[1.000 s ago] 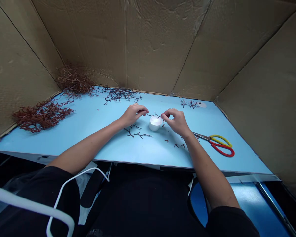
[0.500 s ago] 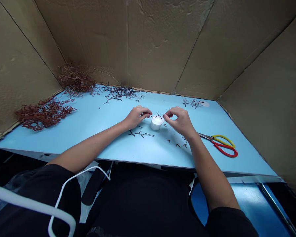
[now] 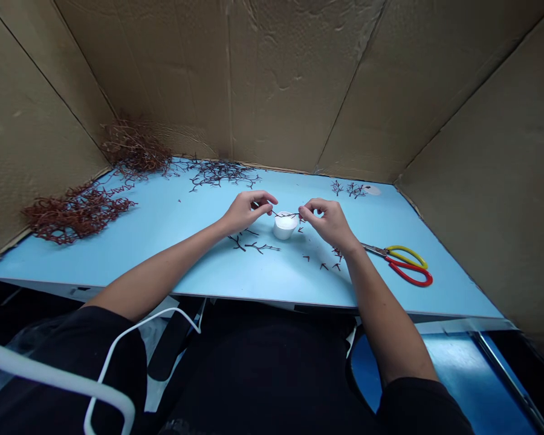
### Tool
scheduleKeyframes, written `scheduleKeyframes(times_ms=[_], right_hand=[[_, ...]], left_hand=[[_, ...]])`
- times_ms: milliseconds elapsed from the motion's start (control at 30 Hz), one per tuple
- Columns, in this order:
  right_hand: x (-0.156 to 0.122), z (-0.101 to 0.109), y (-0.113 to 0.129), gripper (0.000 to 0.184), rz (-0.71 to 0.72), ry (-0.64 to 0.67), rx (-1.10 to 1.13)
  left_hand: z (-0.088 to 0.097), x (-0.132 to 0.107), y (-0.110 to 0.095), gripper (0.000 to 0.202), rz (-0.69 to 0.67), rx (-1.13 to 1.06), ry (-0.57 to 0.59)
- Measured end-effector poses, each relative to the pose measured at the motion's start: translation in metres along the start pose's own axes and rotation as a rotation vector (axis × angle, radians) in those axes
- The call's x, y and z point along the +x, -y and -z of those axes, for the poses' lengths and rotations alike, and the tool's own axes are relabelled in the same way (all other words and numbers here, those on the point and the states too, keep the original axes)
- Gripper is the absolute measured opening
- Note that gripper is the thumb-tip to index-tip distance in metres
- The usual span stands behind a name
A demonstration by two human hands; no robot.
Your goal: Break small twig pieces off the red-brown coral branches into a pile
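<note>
Left hand point(image 3: 250, 211) + right hand point(image 3: 329, 223): grip pinched closed around dark twig point(image 3: 286, 215) | ends hidden | scissors point(image 3: 385, 253): tips behind right forearm point(image 3: 385, 305)

The black top point(image 3: 263, 362) was plain and dull, so dark across the front that its folds were hard to make out and its lower edge could not be told. The sleeves were short and loose. The left sleeve point(image 3: 86, 350) looked broad and ended in a slanting hem; the right sleeve point(image 3: 428, 405), just as black, had a gently curved edge. Below them the left forearm point(image 3: 172, 266) and the right forearm point(image 3: 385, 308) were bare, as were the left hand point(image 3: 248, 211) and the right hand point(image 3: 327, 222). A smooth white cable point(image 3: 49, 373) crossed in front of the left sleeve, thick and rounded at first, then bending into a thinner loop
</note>
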State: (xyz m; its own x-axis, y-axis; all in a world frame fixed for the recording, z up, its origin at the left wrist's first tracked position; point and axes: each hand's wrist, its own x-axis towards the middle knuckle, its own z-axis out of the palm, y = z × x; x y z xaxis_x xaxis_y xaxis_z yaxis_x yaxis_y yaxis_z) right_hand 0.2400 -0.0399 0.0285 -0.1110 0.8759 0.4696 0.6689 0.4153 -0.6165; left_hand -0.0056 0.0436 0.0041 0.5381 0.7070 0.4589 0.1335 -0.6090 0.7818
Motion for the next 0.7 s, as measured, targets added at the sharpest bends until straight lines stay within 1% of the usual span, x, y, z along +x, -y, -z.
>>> scheduleKeyframes(times_ms=[67,200,300,367,433,467,500,533,600,700], right_hand=[[0.001,0.001,0.000,0.031,-0.008,0.003,0.027],[0.002,0.005,0.000,0.025,-0.026,0.059,0.067],[0.004,0.008,-0.003,0.027,-0.072,0.078,0.122],[0.006,0.010,-0.007,0.029,-0.111,0.028,0.220],[0.010,0.014,-0.013,0.029,-0.143,-0.095,0.356],[0.013,0.017,-0.017,0.029,-0.161,-0.167,0.427],[0.015,0.019,-0.022,0.030,-0.181,-0.233,0.492],[0.017,0.022,-0.026,0.031,-0.205,-0.286,0.551],[0.020,0.027,-0.035,0.034,-0.252,-0.359,0.664],[0.023,0.031,-0.046,0.036,-0.310,-0.465,0.844]], left_hand=[[0.000,0.001,-0.001,0.020,0.002,-0.031,-0.026],[0.001,0.003,-0.003,0.020,0.000,-0.090,-0.113],[0.006,0.003,-0.010,0.019,-0.008,-0.019,-0.199],[0.012,0.003,-0.019,0.019,-0.049,0.100,-0.286],[0.019,0.004,-0.031,0.019,-0.126,0.239,-0.359],[0.022,0.006,-0.038,0.019,-0.163,0.299,-0.363],[0.024,0.010,-0.044,0.019,-0.190,0.346,-0.330],[0.024,0.015,-0.051,0.018,-0.204,0.382,-0.266],[0.020,0.030,-0.060,0.015,-0.199,0.427,-0.089],[0.000,0.059,-0.066,0.013,-0.186,0.494,0.199]])
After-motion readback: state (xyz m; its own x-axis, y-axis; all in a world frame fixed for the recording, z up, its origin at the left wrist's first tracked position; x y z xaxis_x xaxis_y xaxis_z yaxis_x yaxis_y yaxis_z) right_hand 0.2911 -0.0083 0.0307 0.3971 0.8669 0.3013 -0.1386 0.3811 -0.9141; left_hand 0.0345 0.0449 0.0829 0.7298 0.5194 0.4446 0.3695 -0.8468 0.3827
